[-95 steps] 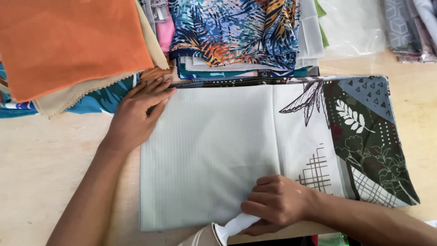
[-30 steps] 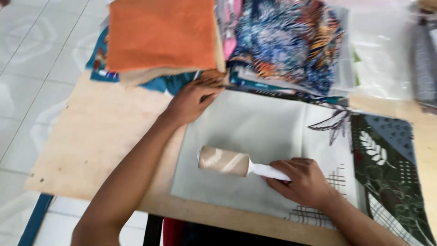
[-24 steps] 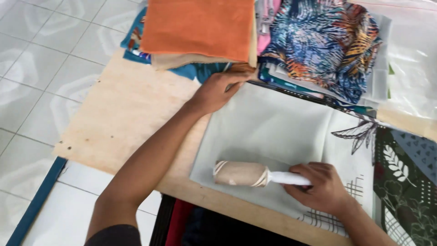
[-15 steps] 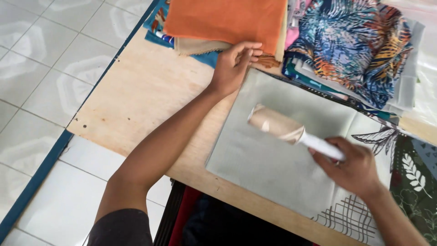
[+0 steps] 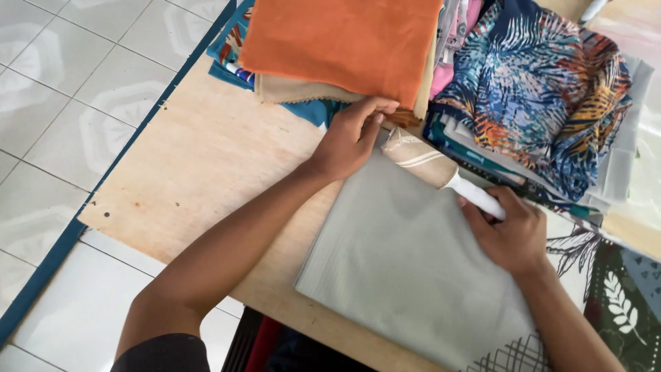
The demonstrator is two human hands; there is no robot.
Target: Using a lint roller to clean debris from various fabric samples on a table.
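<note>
The right hand gripped the roller; the left hand lay flat, open, pinning the cloth, which might bunch if it slipped.

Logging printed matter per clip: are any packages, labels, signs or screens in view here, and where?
None in view: only fabric pieces and stacks on a wooden table, and a lint roller with a white handle held by the right hand on pale grey cloth that the left hand touches.
</note>
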